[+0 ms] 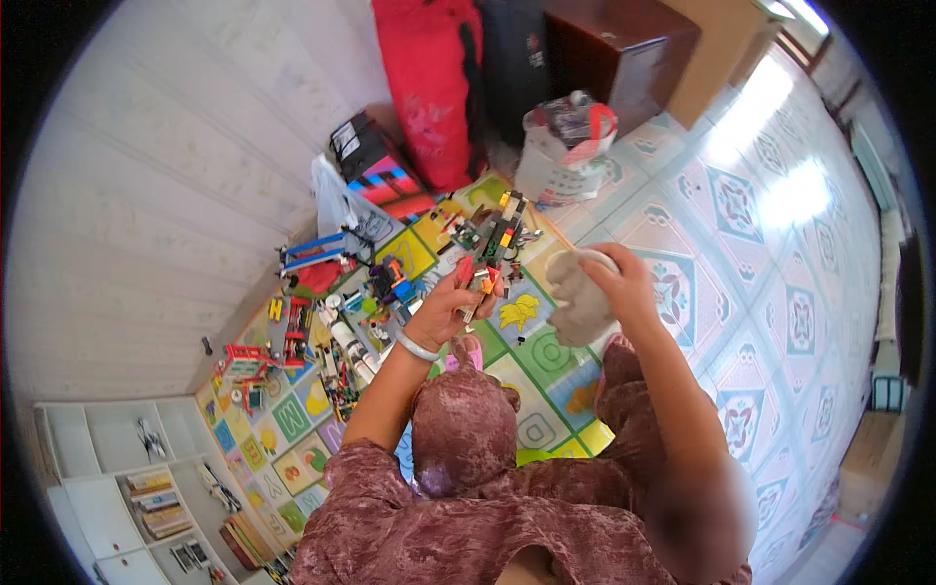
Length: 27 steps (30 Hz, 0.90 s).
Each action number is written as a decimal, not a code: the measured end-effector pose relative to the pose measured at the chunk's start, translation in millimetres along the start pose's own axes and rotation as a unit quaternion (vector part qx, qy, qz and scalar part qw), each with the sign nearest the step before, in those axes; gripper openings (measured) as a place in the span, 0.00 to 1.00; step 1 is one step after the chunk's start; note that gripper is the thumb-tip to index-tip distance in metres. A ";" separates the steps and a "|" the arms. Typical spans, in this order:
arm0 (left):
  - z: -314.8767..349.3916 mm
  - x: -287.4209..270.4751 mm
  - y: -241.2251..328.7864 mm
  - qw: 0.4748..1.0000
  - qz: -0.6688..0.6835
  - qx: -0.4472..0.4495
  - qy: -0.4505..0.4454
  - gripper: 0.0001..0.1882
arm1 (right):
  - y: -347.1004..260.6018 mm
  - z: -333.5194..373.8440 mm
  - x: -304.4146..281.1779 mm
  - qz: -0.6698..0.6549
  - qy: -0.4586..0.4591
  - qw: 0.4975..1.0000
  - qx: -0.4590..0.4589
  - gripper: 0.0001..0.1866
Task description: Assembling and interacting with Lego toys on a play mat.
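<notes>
My left hand point(453, 310), with a pale bangle on its wrist, is closed round a small toy-brick model point(485, 283) with orange and whitish parts. Just beyond it shows a longer dark brick build point(507, 226) with yellow bits; whether the two are joined I cannot tell. In my right hand point(624, 283) a crumpled grey cloth point(577, 297) is gripped at its upper edge and hangs over the mat's right side. A blue and orange brick build point(392, 281) lies to the left of my left hand.
A colourful picture play mat point(546, 356) lies below me. Red brick frames point(295, 333), a white cylinder model point(346, 341) and loose bricks cover its left part. Behind are a striped box point(390, 180), a red bag point(429, 88) and a filled plastic bag point(561, 156). White shelves point(107, 439) stand at left.
</notes>
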<state>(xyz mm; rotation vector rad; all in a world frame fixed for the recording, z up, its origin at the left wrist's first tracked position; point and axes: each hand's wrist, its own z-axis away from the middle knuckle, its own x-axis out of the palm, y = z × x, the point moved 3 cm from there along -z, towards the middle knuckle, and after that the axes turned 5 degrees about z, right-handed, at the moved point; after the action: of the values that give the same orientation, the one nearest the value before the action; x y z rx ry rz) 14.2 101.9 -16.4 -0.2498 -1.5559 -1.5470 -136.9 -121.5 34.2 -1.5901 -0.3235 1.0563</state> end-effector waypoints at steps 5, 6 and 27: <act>9.7 73.7 14.1 0.987 -0.077 -0.059 -0.125 0.25 | -8.6 -9.0 1.3 -0.225 -0.047 0.973 0.012 0.18; 12.1 85.0 15.6 0.989 -0.059 -0.052 -0.127 0.28 | -11.4 -8.2 -1.5 -0.233 -0.040 0.972 0.009 0.18; 5.8 149.2 -35.9 0.996 -0.024 -0.087 0.026 0.31 | 1.7 -7.7 -29.8 -0.290 -0.146 0.944 0.057 0.25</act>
<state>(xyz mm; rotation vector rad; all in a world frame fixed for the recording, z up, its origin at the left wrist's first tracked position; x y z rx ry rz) -98.9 34.9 63.0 -0.2704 -1.3981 -1.7151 -148.1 -147.7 45.8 -1.1231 -0.8597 0.8206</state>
